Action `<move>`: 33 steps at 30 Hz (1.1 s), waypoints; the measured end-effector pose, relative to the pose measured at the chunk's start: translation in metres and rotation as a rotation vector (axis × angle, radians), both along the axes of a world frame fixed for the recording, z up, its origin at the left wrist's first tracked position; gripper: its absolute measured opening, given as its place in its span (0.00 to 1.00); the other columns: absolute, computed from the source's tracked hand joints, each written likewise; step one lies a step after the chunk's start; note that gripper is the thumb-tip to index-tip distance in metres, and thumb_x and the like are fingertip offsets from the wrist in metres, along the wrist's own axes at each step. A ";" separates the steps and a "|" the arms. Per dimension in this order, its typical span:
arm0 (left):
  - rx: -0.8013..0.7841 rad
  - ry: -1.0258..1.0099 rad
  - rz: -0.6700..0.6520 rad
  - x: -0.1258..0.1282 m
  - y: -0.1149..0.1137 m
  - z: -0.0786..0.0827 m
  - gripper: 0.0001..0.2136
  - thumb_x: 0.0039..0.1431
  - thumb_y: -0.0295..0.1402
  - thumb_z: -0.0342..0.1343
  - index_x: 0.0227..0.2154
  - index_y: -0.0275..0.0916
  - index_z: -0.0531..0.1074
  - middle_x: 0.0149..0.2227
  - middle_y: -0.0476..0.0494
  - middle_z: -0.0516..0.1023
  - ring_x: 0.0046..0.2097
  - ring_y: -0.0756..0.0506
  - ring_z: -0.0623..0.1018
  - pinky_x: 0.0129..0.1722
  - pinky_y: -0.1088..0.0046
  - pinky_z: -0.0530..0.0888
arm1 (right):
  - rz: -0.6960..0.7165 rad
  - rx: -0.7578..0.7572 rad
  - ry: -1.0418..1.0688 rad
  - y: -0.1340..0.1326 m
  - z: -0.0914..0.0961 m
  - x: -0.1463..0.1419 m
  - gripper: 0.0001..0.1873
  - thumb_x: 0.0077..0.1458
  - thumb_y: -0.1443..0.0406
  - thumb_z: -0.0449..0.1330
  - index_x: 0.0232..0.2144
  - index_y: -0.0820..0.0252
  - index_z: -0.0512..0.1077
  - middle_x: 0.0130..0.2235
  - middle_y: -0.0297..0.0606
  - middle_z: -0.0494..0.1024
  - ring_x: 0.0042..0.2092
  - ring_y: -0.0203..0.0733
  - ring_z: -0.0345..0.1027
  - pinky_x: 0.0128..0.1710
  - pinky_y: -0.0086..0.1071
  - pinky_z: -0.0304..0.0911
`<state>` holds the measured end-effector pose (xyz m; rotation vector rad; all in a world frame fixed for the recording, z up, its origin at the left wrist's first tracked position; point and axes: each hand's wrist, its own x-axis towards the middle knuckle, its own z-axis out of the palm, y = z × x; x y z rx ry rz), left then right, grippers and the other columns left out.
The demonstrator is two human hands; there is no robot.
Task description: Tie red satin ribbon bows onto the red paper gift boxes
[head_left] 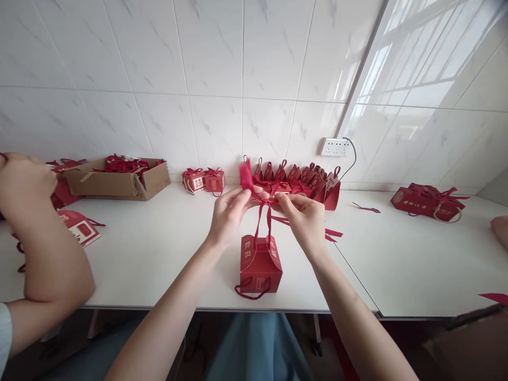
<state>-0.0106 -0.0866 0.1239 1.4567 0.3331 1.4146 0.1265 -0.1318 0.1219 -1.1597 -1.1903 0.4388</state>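
Note:
A small red gift box (260,271) with printed characters and a cord handle stands near the table's front edge. From its top a red ribbon (257,225) runs up to a knot or loop between my hands. My left hand (232,211) pinches the ribbon on the left, and a wide ribbon end sticks up above its fingers. My right hand (304,217) pinches it on the right, thumb and forefinger together. Both hands are above the box, not touching it. Loose ribbon tails stretch out to the right, behind my right hand.
Along the wall stand several red boxes with ribbon loops (331,193), two small bowed boxes (215,181) and a cardboard box (111,185) of ribbons. A long red box (416,203) lies at right. Another person's arm (55,254) reaches in at left; a socket strip (334,147) hangs on the wall.

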 end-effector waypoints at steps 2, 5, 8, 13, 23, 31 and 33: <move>-0.101 -0.109 0.072 0.003 -0.002 -0.008 0.08 0.56 0.35 0.54 0.33 0.36 0.75 0.35 0.42 0.79 0.43 0.44 0.78 0.46 0.65 0.73 | -0.039 0.026 0.090 0.004 -0.004 -0.002 0.13 0.50 0.57 0.62 0.31 0.60 0.78 0.33 0.39 0.81 0.38 0.45 0.76 0.38 0.35 0.71; -0.230 -0.185 0.203 0.001 -0.006 -0.023 0.07 0.55 0.33 0.55 0.30 0.36 0.75 0.35 0.42 0.80 0.44 0.44 0.78 0.47 0.64 0.73 | -0.086 0.047 0.175 0.003 -0.015 0.001 0.12 0.48 0.58 0.63 0.33 0.61 0.77 0.35 0.40 0.81 0.40 0.46 0.76 0.41 0.38 0.72; -0.373 -0.231 0.307 -0.011 -0.010 -0.041 0.05 0.52 0.31 0.56 0.27 0.34 0.75 0.34 0.41 0.80 0.43 0.42 0.79 0.48 0.61 0.73 | -0.137 0.075 0.238 -0.007 -0.028 0.012 0.16 0.48 0.60 0.63 0.40 0.61 0.74 0.37 0.41 0.81 0.42 0.47 0.76 0.43 0.40 0.72; -0.658 -0.287 0.430 -0.037 -0.013 -0.065 0.06 0.51 0.28 0.54 0.30 0.34 0.74 0.36 0.38 0.80 0.45 0.42 0.79 0.49 0.62 0.73 | -0.231 0.036 0.275 -0.028 -0.055 0.039 0.22 0.49 0.61 0.64 0.47 0.58 0.68 0.37 0.40 0.81 0.43 0.47 0.76 0.47 0.44 0.70; -0.861 -0.371 0.472 -0.062 -0.017 -0.086 0.07 0.50 0.27 0.51 0.33 0.37 0.72 0.41 0.40 0.79 0.46 0.46 0.78 0.51 0.69 0.73 | -0.179 -0.116 0.609 -0.043 -0.087 0.073 0.20 0.38 0.63 0.69 0.36 0.58 0.69 0.33 0.37 0.81 0.35 0.43 0.77 0.38 0.38 0.75; -0.932 -0.382 0.465 -0.066 -0.022 -0.095 0.07 0.51 0.25 0.50 0.32 0.37 0.72 0.38 0.41 0.80 0.45 0.49 0.78 0.51 0.73 0.73 | -0.218 -0.156 0.609 -0.049 -0.098 0.083 0.23 0.38 0.64 0.69 0.39 0.58 0.69 0.31 0.36 0.81 0.35 0.41 0.76 0.35 0.35 0.75; -0.940 -0.374 0.474 -0.067 -0.024 -0.098 0.07 0.51 0.25 0.50 0.32 0.37 0.72 0.38 0.41 0.80 0.45 0.48 0.78 0.52 0.73 0.72 | -0.232 -0.167 0.594 -0.051 -0.101 0.085 0.23 0.38 0.63 0.69 0.39 0.58 0.69 0.32 0.37 0.81 0.34 0.41 0.76 0.35 0.36 0.75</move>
